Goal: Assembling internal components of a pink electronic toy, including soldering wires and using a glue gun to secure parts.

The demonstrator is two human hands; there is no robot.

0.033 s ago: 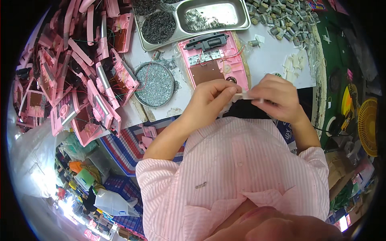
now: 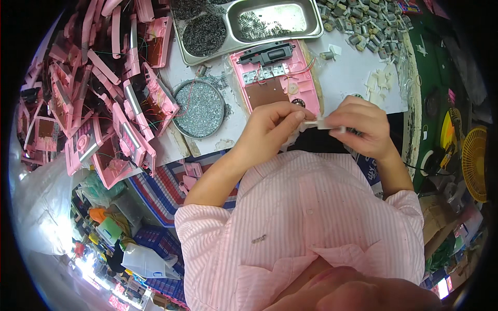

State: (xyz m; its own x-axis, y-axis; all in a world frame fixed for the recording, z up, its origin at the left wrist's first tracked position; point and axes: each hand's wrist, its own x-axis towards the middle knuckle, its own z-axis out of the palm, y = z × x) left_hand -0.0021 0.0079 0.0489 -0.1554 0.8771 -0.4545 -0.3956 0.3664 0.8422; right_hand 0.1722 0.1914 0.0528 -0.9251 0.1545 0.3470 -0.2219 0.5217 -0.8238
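My left hand is pinched closed with thumb and index finger at one end of a small white plastic piece. My right hand has its fingers curled around the other end. Both hands are above the table's near edge, in front of my body. Just beyond them lies a pink plastic housing, its inside facing up. It carries a brown board, a black part at its far end, thin wires and a round metal piece beside my left fingertips.
A round dish of small screws stands to the left, beside a heap of pink housings. At the back is a metal tray with dark springs. Small motors and white plastic pieces lie to the right.
My right hand has shifted slightly, and a little more of the white piece shows between the hands. My left hand has barely moved.
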